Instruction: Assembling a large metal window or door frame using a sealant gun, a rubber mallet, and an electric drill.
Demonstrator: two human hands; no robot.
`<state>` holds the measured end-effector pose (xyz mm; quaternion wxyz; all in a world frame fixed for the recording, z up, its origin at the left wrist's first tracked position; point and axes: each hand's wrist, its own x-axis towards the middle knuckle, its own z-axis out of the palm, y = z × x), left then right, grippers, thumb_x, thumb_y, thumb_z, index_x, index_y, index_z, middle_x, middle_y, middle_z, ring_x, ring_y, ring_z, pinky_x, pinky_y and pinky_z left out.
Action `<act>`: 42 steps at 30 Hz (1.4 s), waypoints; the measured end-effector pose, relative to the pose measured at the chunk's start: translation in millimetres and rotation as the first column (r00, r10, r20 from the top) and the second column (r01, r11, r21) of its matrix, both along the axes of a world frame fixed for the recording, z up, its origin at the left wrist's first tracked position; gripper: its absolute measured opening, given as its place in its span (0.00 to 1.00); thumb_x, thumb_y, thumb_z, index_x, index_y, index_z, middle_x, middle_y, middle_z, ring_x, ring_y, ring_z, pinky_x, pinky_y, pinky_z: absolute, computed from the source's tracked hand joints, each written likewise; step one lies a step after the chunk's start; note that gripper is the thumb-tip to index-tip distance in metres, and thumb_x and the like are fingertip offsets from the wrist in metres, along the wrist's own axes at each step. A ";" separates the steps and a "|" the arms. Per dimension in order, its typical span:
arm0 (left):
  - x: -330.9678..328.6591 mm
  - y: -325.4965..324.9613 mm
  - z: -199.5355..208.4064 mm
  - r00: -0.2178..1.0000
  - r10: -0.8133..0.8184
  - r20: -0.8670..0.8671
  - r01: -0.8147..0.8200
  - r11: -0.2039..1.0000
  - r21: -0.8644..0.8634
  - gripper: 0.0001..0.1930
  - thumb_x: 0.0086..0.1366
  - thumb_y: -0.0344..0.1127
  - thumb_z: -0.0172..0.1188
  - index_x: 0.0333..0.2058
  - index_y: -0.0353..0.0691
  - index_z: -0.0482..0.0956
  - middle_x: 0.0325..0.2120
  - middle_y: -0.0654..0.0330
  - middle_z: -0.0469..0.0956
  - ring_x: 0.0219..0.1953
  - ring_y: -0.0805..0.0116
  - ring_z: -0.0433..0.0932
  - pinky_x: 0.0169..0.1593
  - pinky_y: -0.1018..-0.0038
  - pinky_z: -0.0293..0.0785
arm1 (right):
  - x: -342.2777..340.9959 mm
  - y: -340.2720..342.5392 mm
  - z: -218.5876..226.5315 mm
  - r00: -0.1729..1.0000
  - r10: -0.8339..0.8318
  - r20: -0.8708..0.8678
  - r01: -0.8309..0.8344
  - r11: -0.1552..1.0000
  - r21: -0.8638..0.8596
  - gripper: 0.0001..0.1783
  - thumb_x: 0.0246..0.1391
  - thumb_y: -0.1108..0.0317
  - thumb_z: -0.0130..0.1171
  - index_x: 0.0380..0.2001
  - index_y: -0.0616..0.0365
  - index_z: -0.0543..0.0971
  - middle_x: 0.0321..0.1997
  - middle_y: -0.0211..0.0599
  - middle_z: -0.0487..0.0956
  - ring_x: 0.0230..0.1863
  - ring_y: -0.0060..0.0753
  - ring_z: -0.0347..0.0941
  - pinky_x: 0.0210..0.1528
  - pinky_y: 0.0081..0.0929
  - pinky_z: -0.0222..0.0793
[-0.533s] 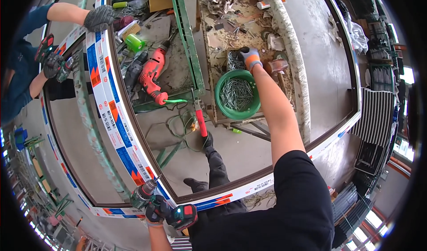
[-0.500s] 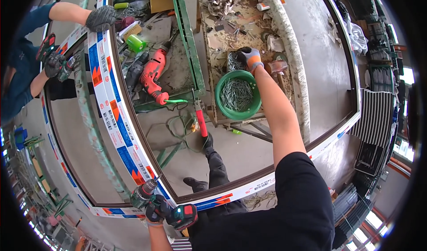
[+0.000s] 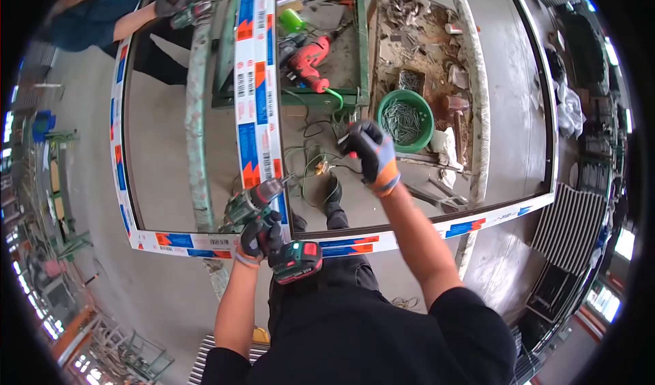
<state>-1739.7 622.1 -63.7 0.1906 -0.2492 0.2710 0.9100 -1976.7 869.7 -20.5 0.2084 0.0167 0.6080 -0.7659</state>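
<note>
My left hand point(image 3: 258, 238), in a dark glove, grips a green cordless drill point(image 3: 249, 204) with a red-and-black battery. The drill lies over the near end of the frame's middle bar, its bit pointing right. My right hand point(image 3: 372, 156), in a grey-and-orange glove, is raised over the frame opening with its fingers closed. What it holds, if anything, is too small or blurred to make out. A bit of red shows beside its fingertips. Beyond it stands a green bowl point(image 3: 431, 122) of screws point(image 3: 402, 122), with a small box of screws point(image 3: 409, 80) behind.
The large frame point(image 3: 256, 112) wears printed protective film and rests on wrapped rails point(image 3: 198, 126). A red corded drill point(image 3: 310, 61) lies on a green-edged bench. Cords point(image 3: 307, 170) trail across the floor. Another person's gloved hand point(image 3: 174, 3) holds a drill at the far left.
My right hand has come back from the small screw box toward me, its fingers closed. My left hand still holds the drill. My view has shifted, and the other person appears farther up.
</note>
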 end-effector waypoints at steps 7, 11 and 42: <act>27.4 -30.6 25.9 0.984 -0.026 -0.177 0.056 0.984 0.170 0.28 0.60 0.54 0.56 0.48 0.36 0.71 0.19 0.63 0.69 0.16 0.69 0.67 0.21 0.72 0.64 | 121.6 -86.0 45.9 0.990 -0.104 0.090 0.112 0.990 -0.082 0.08 0.60 0.69 0.50 0.32 0.63 0.73 0.30 0.41 0.81 0.31 0.28 0.78 0.35 0.23 0.74; 49.2 -61.0 45.6 0.981 -0.083 -0.178 0.096 0.993 0.067 0.28 0.59 0.54 0.58 0.48 0.34 0.71 0.19 0.61 0.72 0.17 0.70 0.68 0.22 0.73 0.65 | 150.9 -114.6 73.9 0.980 -0.151 0.133 0.172 0.971 -0.165 0.08 0.61 0.68 0.49 0.33 0.64 0.72 0.31 0.41 0.80 0.33 0.31 0.79 0.36 0.24 0.75; 115.8 -151.4 38.8 0.968 0.015 -0.251 -0.041 0.994 -0.098 0.29 0.54 0.40 0.56 0.52 0.29 0.68 0.37 0.51 0.77 0.28 0.69 0.77 0.32 0.78 0.73 | 203.8 -208.1 89.1 0.994 -0.096 0.043 0.101 0.983 -0.152 0.07 0.62 0.70 0.50 0.38 0.64 0.70 0.36 0.50 0.80 0.34 0.40 0.80 0.38 0.33 0.79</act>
